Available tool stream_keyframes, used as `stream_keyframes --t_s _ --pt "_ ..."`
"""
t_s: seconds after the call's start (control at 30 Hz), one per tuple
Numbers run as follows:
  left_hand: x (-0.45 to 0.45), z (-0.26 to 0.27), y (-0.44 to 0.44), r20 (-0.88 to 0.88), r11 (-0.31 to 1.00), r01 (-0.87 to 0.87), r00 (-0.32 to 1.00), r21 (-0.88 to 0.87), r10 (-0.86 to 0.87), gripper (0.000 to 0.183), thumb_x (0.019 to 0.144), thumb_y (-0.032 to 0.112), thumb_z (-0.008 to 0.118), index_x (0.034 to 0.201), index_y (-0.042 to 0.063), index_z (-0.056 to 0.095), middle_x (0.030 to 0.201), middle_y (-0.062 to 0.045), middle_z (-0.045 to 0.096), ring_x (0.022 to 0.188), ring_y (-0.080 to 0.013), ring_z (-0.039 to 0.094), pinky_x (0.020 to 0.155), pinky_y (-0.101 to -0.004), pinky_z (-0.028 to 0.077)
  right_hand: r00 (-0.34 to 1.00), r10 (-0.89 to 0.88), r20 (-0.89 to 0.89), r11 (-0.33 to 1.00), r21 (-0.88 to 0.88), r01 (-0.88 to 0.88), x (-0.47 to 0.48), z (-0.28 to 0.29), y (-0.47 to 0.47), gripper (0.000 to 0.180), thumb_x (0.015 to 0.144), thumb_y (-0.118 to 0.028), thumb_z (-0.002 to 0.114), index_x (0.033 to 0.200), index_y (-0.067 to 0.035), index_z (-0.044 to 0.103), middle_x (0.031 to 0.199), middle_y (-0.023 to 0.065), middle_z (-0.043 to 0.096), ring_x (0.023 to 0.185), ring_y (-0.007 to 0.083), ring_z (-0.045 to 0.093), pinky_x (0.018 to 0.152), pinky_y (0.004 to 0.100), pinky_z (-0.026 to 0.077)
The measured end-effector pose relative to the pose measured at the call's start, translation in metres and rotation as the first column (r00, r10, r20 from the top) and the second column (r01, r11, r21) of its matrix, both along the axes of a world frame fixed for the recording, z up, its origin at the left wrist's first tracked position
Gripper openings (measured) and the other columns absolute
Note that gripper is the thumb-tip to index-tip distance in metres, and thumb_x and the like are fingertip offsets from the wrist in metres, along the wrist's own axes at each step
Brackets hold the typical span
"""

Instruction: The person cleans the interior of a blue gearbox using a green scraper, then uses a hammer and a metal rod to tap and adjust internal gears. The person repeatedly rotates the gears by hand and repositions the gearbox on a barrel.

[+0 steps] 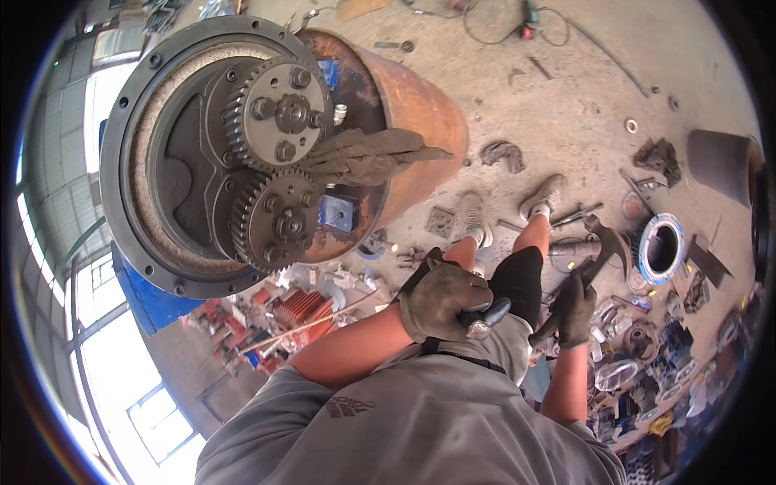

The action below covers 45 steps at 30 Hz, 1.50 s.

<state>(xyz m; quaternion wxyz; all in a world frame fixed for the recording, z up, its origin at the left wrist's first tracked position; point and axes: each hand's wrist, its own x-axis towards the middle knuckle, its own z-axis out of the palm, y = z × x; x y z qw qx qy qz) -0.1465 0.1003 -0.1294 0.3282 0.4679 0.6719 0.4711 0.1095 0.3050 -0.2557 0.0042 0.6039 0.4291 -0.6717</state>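
Observation:
My left hand [447, 300], in a worn work glove, is closed around a dark bar-like tool [478, 330] with a shiny metal end; the exact kind is unclear. My right hand [575, 312], also gloved, grips a hammer [608, 244] by its handle, head upward. At the upper left, two meshed helical gears [280, 114] [276, 219] with bolts on their faces sit on a round flanged metal housing [124, 182]. A dirty cloth [370, 156] extends from the place where the gears meet. Neither hand touches the gears.
Behind the housing is a large rusty steel cylinder [418, 115]. Red finned metal parts [300, 309] lie at lower left. On the floor at right are a blue-rimmed flange [661, 248], a dark pipe section [719, 162] and many loose parts. A power tool with a cable [529, 21] lies at the top.

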Motion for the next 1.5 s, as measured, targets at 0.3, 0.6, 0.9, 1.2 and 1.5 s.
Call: stream_keyframes --t_s 0.3,0.6,0.9,1.2,1.5 --pt "0.001 -0.027 0.029 0.11 0.962 -0.243 0.96 -0.126 0.257 0.024 0.069 0.011 0.085 0.085 0.001 0.069 0.072 -0.014 0.061 0.06 -0.0348 0.062 0.055 -0.0465 0.045 0.984 0.168 0.057 0.978 -0.138 -0.159 0.0 -0.062 0.066 0.027 0.108 -0.022 0.057 0.123 -0.004 0.07 0.07 0.0004 0.049 0.047 0.011 0.049 0.043 0.0318 0.043" --pt "0.015 -0.054 0.048 0.261 0.953 -0.271 0.918 -0.133 0.297 0.033 0.071 0.017 0.084 0.093 -0.003 0.068 0.077 -0.015 0.061 0.068 -0.0364 0.064 0.063 -0.0467 0.047 0.953 0.295 0.076 0.955 -0.061 -0.29 -0.039 -0.059 0.105 0.022 0.109 -0.027 0.058 0.107 -0.006 0.063 0.065 -0.0012 0.045 0.044 0.0108 0.046 0.042 0.031 0.042" --pt "0.017 -0.064 0.044 0.22 0.951 -0.253 0.932 -0.181 0.289 0.04 0.063 0.024 0.085 0.091 0.0 0.069 0.075 -0.014 0.06 0.069 -0.0369 0.064 0.063 -0.0474 0.046 0.978 0.193 0.082 0.966 -0.19 -0.175 -0.052 -0.06 0.101 0.028 0.111 -0.031 0.058 0.092 -0.011 0.054 0.062 -0.0045 0.041 0.043 0.0081 0.04 0.04 0.0297 0.038" --pt "0.017 -0.06 0.035 0.241 0.936 -0.307 0.908 -0.174 0.343 0.03 0.072 0.012 0.086 0.094 -0.003 0.071 0.079 -0.015 0.065 0.068 -0.0367 0.066 0.064 -0.0463 0.05 0.97 0.225 0.086 0.958 -0.2 -0.205 -0.037 -0.087 0.086 0.034 0.11 -0.037 0.059 0.088 -0.01 0.055 0.06 -0.0034 0.039 0.043 0.0088 0.042 0.041 0.0295 0.039" --pt "0.015 -0.076 0.025 0.256 0.942 -0.197 0.929 -0.273 0.268 0.035 0.069 0.016 0.084 0.097 0.0 0.073 0.079 -0.015 0.066 0.069 -0.0367 0.067 0.063 -0.0463 0.051 0.96 0.273 0.068 0.945 -0.208 -0.254 -0.014 -0.125 0.076 0.028 0.108 -0.035 0.061 0.095 -0.011 0.062 0.065 -0.0069 0.04 0.051 0.0053 0.04 0.047 0.0278 0.031"
